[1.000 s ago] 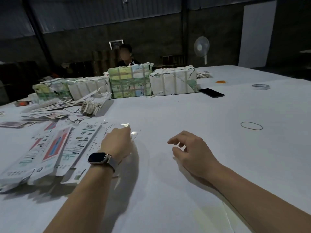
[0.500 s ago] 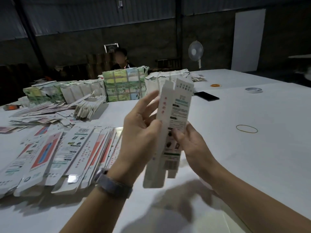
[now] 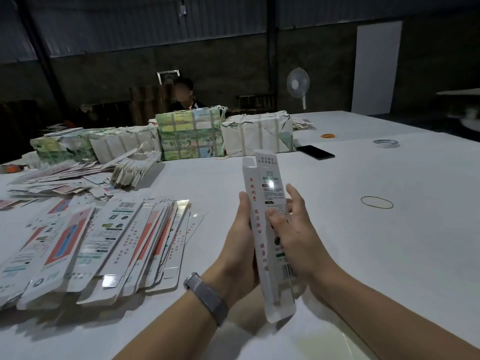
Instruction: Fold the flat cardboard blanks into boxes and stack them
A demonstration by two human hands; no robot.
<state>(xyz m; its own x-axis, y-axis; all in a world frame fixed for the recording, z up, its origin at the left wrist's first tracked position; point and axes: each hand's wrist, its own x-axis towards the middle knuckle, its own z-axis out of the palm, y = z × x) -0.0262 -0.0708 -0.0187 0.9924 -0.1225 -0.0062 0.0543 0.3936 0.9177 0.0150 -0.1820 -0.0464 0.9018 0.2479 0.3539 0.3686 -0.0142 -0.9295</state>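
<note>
Nearest the camera, the long blank (image 3: 270, 240) stands almost upright above the worktop (image 3: 363, 242), squeezed between both hands, likely to pop its flat panels into a tube. The left hand (image 3: 240, 245) cups its left edge, fingers hidden behind the card, thumb along the edge, so it grips the blank. The right hand (image 3: 296, 237) presses the printed face with its thumb, the other fingers spread loosely behind. Left of the blank, a fanned pile of flat blanks (image 3: 104, 245) lies within reach as supply. Beyond the blank, wrapped bundles (image 3: 191, 136) line the far side; right of it lie a rubber band (image 3: 376, 202) and a phone (image 3: 315, 152).
</note>
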